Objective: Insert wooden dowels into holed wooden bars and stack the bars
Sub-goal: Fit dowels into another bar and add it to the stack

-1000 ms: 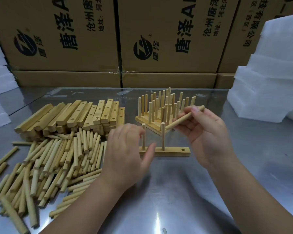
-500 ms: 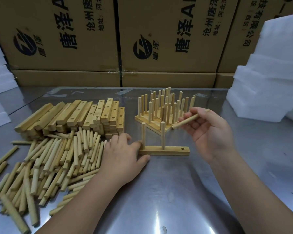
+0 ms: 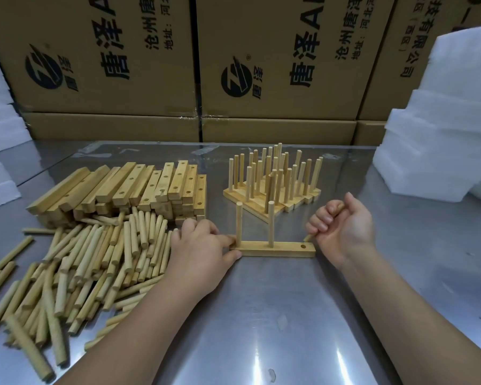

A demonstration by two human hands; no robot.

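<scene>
Right hand (image 3: 342, 226) fisted round dowel (image 3: 308, 238), tip just beside empty right-end hole of bar (image 3: 283, 249). Left hand (image 3: 197, 245) pinches its left end on table (image 3: 289, 315); two upright dowels (image 3: 270, 223) seated.

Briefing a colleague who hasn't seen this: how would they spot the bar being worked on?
On the steel table, look nearest the person, in front of the cluster of finished bars. The bar lies alone between the left hand and right hand. Unlike its neighbours, it carries only two upright dowels, with its right-end hole empty.
</scene>
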